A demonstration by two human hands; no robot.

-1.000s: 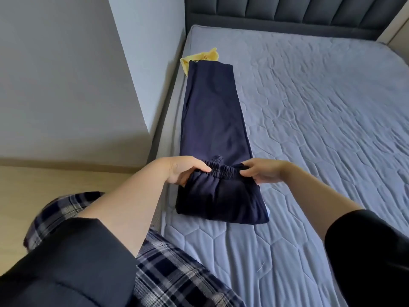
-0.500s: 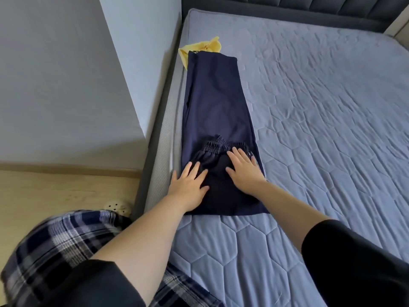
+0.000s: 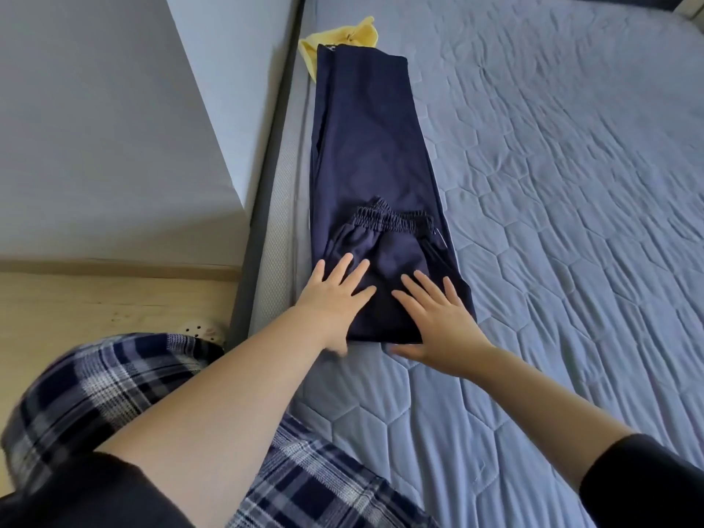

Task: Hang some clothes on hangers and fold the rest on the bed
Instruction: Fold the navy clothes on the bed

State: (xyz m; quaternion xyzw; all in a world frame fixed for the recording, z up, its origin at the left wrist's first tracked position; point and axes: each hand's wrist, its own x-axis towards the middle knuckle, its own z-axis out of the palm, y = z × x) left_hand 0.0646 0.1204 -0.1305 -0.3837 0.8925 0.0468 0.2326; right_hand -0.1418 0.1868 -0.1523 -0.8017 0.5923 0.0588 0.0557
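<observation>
Now, item: navy trousers (image 3: 369,146), lying lengthwise along the left edge of the bed (image 3: 552,261), far end touching a yellow garment (image 3: 343,40) at that same edge.
Change: the elastic waistband (image 3: 392,219), pinched and carried a second ago, is now resting folded over the legs, and both hands are sliding back toward the near crease.
Meaning: the first fold is looking done, with further folds probably remaining.
Grip: left hand (image 3: 331,302) and right hand (image 3: 442,318) are lying flat with fingers spread, grasping nothing and pressing the folded layer.
</observation>
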